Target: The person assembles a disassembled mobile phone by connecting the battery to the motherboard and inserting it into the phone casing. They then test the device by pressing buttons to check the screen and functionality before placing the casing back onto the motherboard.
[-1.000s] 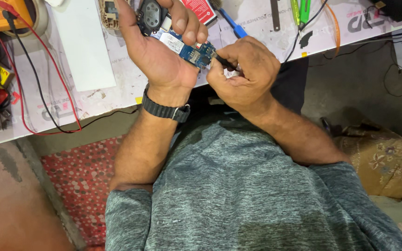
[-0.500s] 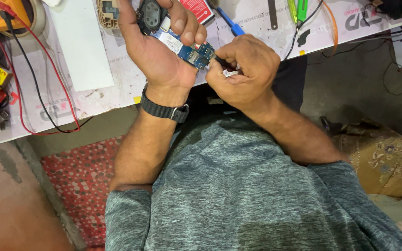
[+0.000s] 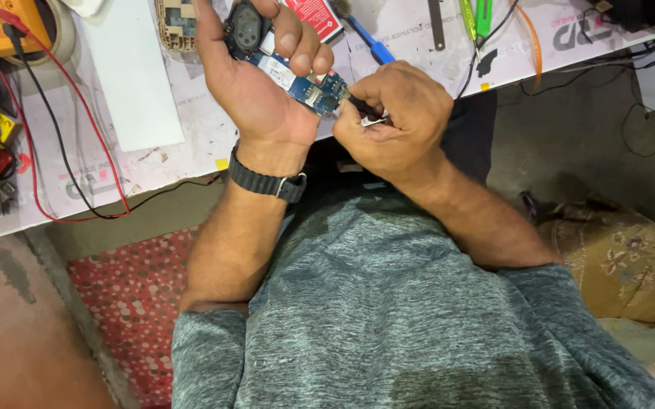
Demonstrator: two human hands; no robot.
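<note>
Item: blue circuit board (image 3: 301,79), held above the bench (image 3: 191,163) edge. Left hand (image 3: 255,83) fingers wrap it; right hand (image 3: 395,121) fingers pinch a small tool (image 3: 364,113) at its end. Positions unchanged over the last second; work holds steady.

Little has moved over the last second. The left hand (image 3: 263,91) has tipped the blue circuit board with a round black speaker (image 3: 289,72) slightly, and the right hand (image 3: 395,121) has pushed its thin dark tool (image 3: 357,102) a touch closer against the board's lower end, near the white paper-covered workbench's (image 3: 145,121) front edge.
</note>
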